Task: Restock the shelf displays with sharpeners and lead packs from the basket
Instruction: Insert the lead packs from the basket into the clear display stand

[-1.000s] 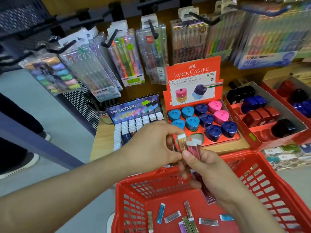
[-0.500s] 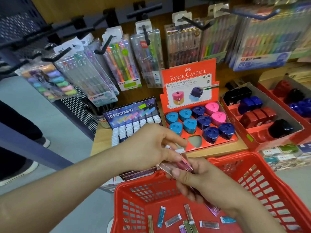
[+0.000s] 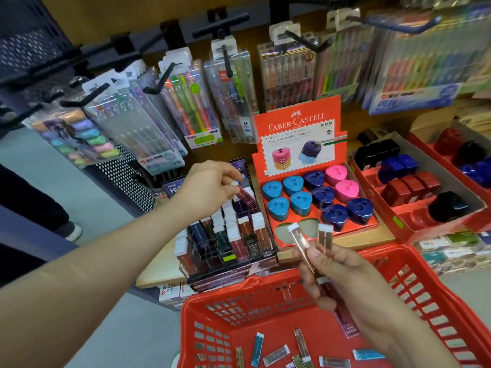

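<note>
You're in a stationery shop — pen packs (image 3: 191,102) hang on hooks (image 3: 225,62) above your left hand (image 3: 210,189), a sharpener display (image 3: 296,120) just right of it.

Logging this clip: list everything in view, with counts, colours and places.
triangular sharpeners: ten; four light blue, four dark blue, two pink; Faber-Castell tray, two slots empty
block sharpeners: several; black, blue, red; box right of tray
lead pack display: one, dark, left of tray
pen packs: many, mixed, hanging above
basket: one, red, bottom of view; loose lead packs inside
left hand: pinches maroon lead pack over display
right hand: holds two copper lead packs over basket
</note>
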A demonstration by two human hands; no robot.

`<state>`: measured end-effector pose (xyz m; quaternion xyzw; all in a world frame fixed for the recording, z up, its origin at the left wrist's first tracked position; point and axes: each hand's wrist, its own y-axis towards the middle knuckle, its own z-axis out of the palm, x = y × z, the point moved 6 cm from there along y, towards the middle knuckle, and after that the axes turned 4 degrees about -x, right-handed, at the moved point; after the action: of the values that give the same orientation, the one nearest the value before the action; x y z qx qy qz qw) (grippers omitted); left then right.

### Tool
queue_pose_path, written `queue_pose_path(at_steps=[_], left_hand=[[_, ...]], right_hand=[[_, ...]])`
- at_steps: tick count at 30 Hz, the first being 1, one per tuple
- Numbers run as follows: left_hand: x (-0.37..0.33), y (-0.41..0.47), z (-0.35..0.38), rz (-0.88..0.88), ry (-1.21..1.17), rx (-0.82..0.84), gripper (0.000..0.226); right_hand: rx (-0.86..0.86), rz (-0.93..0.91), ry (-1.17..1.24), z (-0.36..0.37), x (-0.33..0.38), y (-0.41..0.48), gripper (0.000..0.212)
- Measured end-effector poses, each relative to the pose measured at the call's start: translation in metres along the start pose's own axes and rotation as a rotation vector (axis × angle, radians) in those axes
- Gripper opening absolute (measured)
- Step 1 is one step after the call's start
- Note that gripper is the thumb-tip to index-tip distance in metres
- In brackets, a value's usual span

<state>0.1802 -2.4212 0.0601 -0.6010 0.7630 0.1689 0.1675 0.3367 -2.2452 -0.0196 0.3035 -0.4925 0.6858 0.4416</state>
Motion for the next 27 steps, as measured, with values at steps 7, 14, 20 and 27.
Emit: queue_pose_path(at_steps=[7,14,20,27], left_hand=[[-0.004,0.007,0.013,0.080,0.187,-0.059,0.020],[-0.017,0.005,0.034,0.289,0.347,-0.028,0.023],[-0.011,0.008,0.041,0.266,0.375,-0.047,0.013],[-0.028,-0.002,0.028,0.095,0.029,0.101,0.028]], right_hand=[[-0.030,-0.036,0.044,-0.008,0.001,0.002,0.052],[-0.054,-0.026,0.093,-0.009,0.001,0.003,0.036],[-0.101,-0.066,0.128,-0.004,0.004,0.002,0.018],[-0.122,-0.059,0.143,0.001,0.008,-0.001,0.025]])
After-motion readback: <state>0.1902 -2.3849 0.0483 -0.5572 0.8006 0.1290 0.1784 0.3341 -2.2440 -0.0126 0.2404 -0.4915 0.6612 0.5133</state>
